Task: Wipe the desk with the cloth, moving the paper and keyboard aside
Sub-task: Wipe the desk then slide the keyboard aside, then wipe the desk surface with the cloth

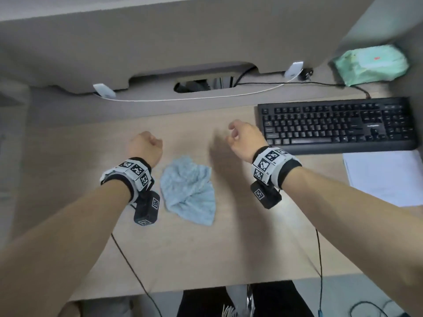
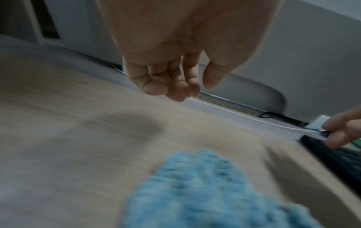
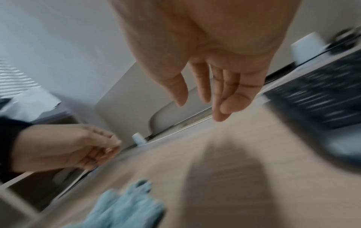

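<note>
A: Both hands hold nothing. The left hand (image 1: 146,145) and right hand (image 1: 243,138) hover with fingers loosely curled over the desk (image 1: 229,248).

B: The cloth (image 1: 188,191) lies crumpled between the wrists; keyboard (image 1: 336,124) and paper (image 1: 386,177) sit at the right. Probably wiping comes next, so grab the cloth.

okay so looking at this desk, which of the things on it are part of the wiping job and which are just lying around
Part of the job:
blue cloth, crumpled on the desk between the two hands
black keyboard, at the right
white paper, just in front of the keyboard

Just lying about:
green packet, far right corner
white cable and black cable along the back edge
</note>
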Demonstrator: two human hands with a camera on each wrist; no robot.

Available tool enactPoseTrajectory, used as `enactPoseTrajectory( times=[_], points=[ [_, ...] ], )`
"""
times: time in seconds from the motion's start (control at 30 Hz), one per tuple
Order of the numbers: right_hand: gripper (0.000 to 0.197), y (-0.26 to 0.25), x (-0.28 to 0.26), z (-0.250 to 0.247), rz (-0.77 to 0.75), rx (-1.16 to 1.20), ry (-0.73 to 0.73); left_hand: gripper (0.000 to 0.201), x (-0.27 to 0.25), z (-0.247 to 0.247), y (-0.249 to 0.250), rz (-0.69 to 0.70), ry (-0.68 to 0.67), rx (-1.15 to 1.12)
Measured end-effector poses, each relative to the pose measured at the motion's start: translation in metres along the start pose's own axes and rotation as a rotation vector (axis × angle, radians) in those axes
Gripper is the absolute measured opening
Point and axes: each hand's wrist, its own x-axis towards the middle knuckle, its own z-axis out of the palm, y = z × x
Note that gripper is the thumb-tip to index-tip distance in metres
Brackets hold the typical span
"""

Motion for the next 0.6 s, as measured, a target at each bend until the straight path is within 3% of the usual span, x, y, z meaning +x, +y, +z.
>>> enactPoseTrajectory(
  times=[0.13,0.23,0.3,0.37,0.47,0.6],
  points=[
    [0.040,-0.069,-0.024,0.063,-0.199,-0.210,-0.282,0.010,0.011,-0.024,-0.075,-0.036,-0.052,0.100],
    [0.063,-0.097,-0.046,0.104,-0.283,-0.436,-0.425,0.033,0.021,-0.030,-0.113,-0.024,-0.145,0.209],
    [0.066,-0.102,-0.056,0.125,-0.288,-0.558,-0.474,0.045,0.026,-0.029,-0.130,-0.021,-0.172,0.233],
    [0.062,-0.098,-0.059,0.137,-0.282,-0.646,-0.471,0.052,0.027,-0.026,-0.139,-0.010,-0.176,0.252],
    [0.056,-0.083,-0.045,0.139,-0.237,-0.649,-0.352,0.058,0.027,-0.022,-0.148,0.039,-0.198,0.299],
    [0.051,-0.045,0.002,0.106,0.025,-0.558,-0.121,0.061,0.026,-0.017,-0.151,0.072,-0.192,0.307]
  ],
)
